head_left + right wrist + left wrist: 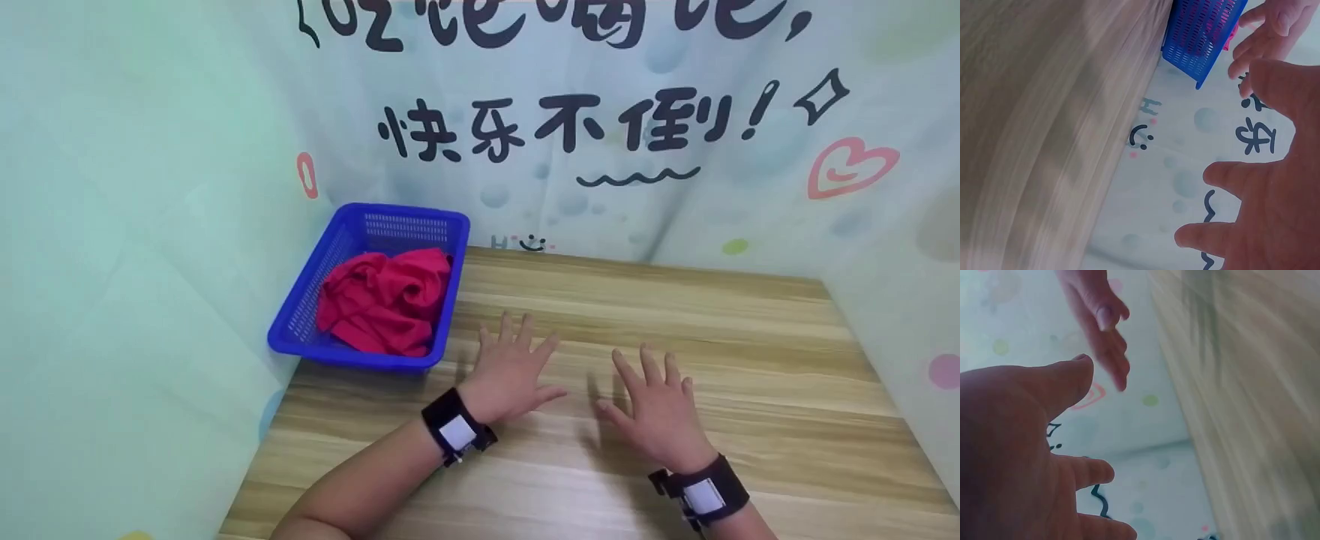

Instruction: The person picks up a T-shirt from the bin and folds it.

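Observation:
My left hand is held over the wooden table, fingers spread and holding nothing, just right of a blue plastic basket. Crumpled red cloth lies inside that basket. To the right, my right hand also hovers with spread fingers and no object in it. Both palms face down in the head view, a gap between the two thumbs. In the left wrist view the right hand appears beyond my left thumb. The right wrist view shows the basket's slotted side behind the left hand.
The wood-grain table is bounded by pale printed curtains at the back and both sides. Black lettering and a pink heart mark the back curtain. The basket stands at the table's back left corner, against the curtain.

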Available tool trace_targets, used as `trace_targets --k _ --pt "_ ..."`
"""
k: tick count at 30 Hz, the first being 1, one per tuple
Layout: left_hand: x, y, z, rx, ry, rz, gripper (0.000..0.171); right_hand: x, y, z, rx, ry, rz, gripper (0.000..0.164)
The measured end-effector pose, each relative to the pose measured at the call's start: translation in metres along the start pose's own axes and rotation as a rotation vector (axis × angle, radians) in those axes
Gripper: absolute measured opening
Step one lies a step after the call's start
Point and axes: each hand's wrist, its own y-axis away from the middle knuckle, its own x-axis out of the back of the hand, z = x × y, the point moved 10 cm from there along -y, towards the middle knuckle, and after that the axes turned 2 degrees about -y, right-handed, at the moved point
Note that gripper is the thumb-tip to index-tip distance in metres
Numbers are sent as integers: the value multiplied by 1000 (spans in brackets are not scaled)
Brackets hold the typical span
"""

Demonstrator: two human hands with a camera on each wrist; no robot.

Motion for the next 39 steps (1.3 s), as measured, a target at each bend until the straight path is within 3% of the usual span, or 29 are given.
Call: trace_targets --k 5,10,13,20,23,28,31,35,39 --pt "21 3 -40 41 70 -11 86 -4 2 -2 7 -24 -12 79" --pt "44 -5 -105 137 97 24 79 -2 2 -1 10 -29 -11 79" --pt "48 -10 -137 178 102 17 77 -2 2 -1 12 -24 -12 79" --pt "52 -14 -187 232 137 -94 84 -2 3 -2 15 -26 -19 81" --pt "60 -21 -209 239 158 -97 86 -1 2 -2 14 -31 -18 81" --pt "58 -28 -236 229 207 -102 97 -2 1 -1 16 -37 -21 83" --pt "44 -30 -247 259 245 -171 102 -4 0 -1 17 -40 -21 85" --pt "23 -31 -257 315 298 -258 103 -5 0 -1 17 -46 -23 85" --pt "13 -38 -256 279 272 -234 95 -5 1 0 15 -50 -23 83"
